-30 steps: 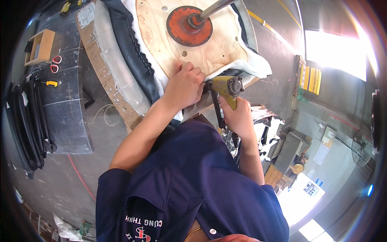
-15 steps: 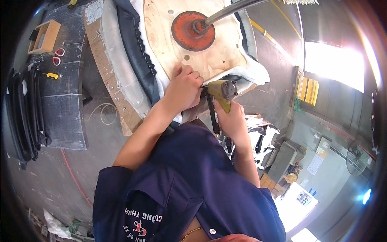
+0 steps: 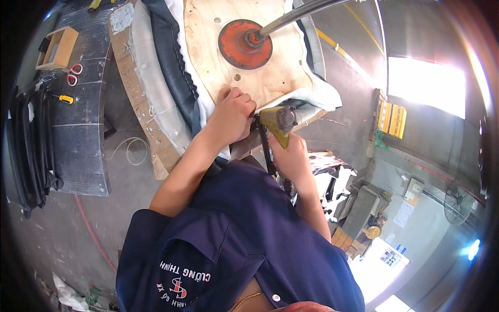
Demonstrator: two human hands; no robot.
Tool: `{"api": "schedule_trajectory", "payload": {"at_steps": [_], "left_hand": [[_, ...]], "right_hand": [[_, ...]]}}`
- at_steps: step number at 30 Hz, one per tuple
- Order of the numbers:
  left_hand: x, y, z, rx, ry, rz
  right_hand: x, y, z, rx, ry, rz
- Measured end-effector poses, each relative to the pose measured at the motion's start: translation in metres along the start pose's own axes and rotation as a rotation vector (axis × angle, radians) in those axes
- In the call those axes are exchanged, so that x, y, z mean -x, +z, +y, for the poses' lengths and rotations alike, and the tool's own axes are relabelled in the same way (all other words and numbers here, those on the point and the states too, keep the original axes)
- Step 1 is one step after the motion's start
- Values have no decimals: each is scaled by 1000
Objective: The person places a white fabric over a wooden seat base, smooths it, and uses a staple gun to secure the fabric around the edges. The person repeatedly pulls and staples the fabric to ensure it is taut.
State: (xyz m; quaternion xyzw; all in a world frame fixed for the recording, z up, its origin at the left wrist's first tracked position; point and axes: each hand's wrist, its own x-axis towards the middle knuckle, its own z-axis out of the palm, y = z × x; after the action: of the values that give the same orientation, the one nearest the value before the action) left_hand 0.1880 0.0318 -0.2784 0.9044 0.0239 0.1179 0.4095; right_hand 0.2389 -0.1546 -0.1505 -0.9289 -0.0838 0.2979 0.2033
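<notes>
A plywood panel (image 3: 283, 70) with black upholstery (image 3: 169, 52) and white lining (image 3: 323, 95) around its edges lies ahead of me. An orange round plate (image 3: 228, 47) with a metal rod presses on its middle. At the panel's near edge, my left hand (image 3: 233, 115) is closed with its knuckles up, pinching the cover's edge; its fingertips are mostly hidden. My right hand (image 3: 291, 158) is wrapped round the handle of a yellow-green staple gun (image 3: 277, 120). The gun's nose sits at the near edge, just right of my left hand.
Cardboard (image 3: 136, 88) lies under the panel. On the dark table (image 3: 83, 174) at left are a wooden box (image 3: 68, 46), red-handled scissors (image 3: 71, 80), a yellow screwdriver (image 3: 66, 99) and stacked black pieces (image 3: 31, 148). A scrap pile (image 3: 332, 182) lies to the right. The rod (image 3: 306, 10) slants overhead.
The whole scene has shifted slightly in view. Both hands and the staple gun appear a little further left, with the gun still beside my left hand at the panel's near edge.
</notes>
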Motion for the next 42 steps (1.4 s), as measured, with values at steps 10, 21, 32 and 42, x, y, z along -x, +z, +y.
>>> {"api": "schedule_trajectory", "payload": {"at_steps": [10,21,32,42], "left_hand": [[5,-2,-5,-14,9,31],[18,-20,0,-124,-44,49],[15,-16,-10,-88,-19,113],[14,-18,-12,-107,-36,67]], "right_hand": [[6,11,0,5,-54,51],[11,20,24,-10,-113,70],[12,21,10,-7,-144,38],[14,22,-15,23,-92,36]]}}
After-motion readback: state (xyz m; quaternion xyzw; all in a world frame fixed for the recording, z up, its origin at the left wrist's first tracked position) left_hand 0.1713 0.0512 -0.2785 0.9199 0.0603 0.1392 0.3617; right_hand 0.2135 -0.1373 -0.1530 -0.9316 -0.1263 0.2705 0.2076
